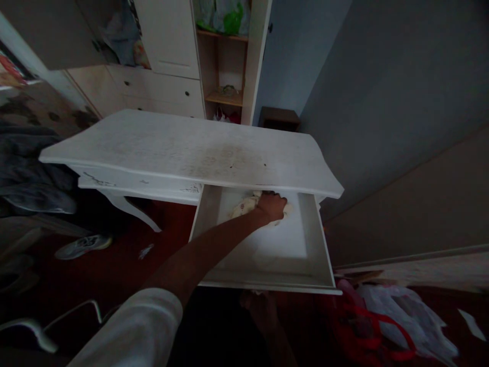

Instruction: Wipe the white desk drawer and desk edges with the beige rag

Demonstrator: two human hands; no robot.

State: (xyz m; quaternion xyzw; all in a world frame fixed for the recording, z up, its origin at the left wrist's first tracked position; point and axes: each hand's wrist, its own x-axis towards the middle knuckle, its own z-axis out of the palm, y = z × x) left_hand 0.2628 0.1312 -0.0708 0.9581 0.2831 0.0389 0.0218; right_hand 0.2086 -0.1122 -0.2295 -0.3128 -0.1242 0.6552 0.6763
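Note:
My left hand, reaching in from the lower left, is closed on a cream cloth inside the pulled-out drawer. The cloth is bunched under the fingers and pressed to the drawer's white bottom, toward the back. The drawer belongs to a white table whose top has a dark, worn patch in the middle. Below the drawer's front edge, in shadow, is my right hand. Its fingers look curled, with a small pale bit showing at the top; what that is stays unclear.
Behind the table stands a white cabinet with open shelves. Grey clothes are heaped at the left. A shoe and a white hanger lie low on the left. At the lower right are a red bag and a white plastic bag.

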